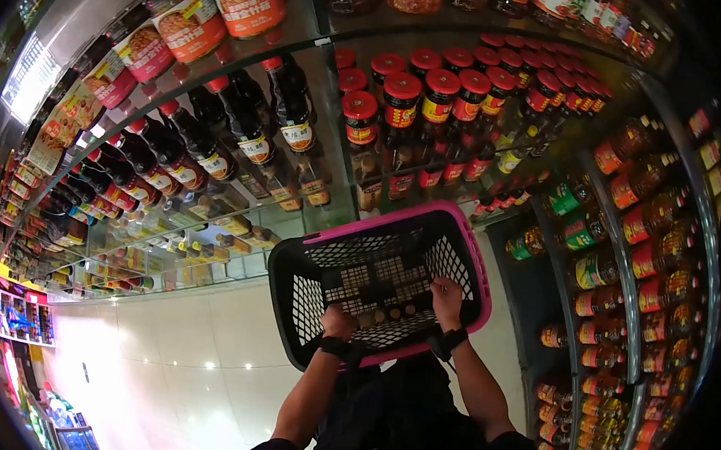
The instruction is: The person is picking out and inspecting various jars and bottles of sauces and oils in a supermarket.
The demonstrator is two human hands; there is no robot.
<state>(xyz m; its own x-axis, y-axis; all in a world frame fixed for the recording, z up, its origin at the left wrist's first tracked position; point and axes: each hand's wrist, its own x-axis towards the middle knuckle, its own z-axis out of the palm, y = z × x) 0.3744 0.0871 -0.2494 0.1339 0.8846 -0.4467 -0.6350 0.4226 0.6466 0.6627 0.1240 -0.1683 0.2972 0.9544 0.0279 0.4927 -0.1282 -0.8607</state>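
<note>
A black shopping basket with a pink rim [481, 275] is in front of my body, tilted so that its inside shows; no goods are visible in it. My left hand [338, 322] is closed, over the near left part of the basket. On the right, my right hand [446, 301] is closed too, with the fingers curled over the basket's inside near its right wall. What either hand holds, if anything, is too small to make out. Dark bands circle both wrists.
Glass shelves ahead hold dark sauce bottles [246, 125], red-lidded jars [401, 102] and tubs [246, 4]. Oil bottles [595, 271] fill racks on the right. Pale tiled floor [175, 362] shows at the lower left, with more displays [16, 314] beyond.
</note>
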